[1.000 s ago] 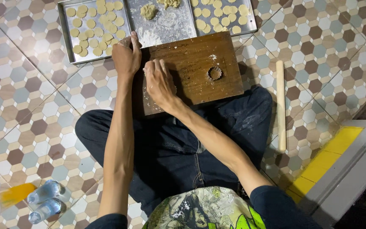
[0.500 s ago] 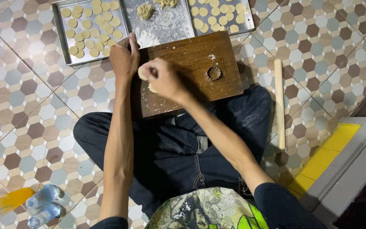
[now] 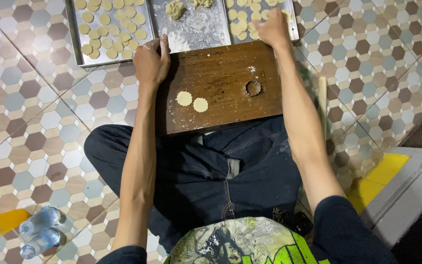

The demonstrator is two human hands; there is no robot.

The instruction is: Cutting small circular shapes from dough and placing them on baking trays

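Left of the wooden board [image 3: 221, 88], plastic bottles [image 3: 40, 230] lie on the floor; beyond it the left tray [image 3: 76, 49] holds dough rounds [image 3: 111, 24]; the left hand [image 3: 150, 61] grips the board's corner, fingers curled; two cut rounds [image 3: 192, 101] and a cutter [image 3: 253, 88] sit on it; the right hand [image 3: 272, 27], fingers closed, touches the right tray [image 3: 294, 22].
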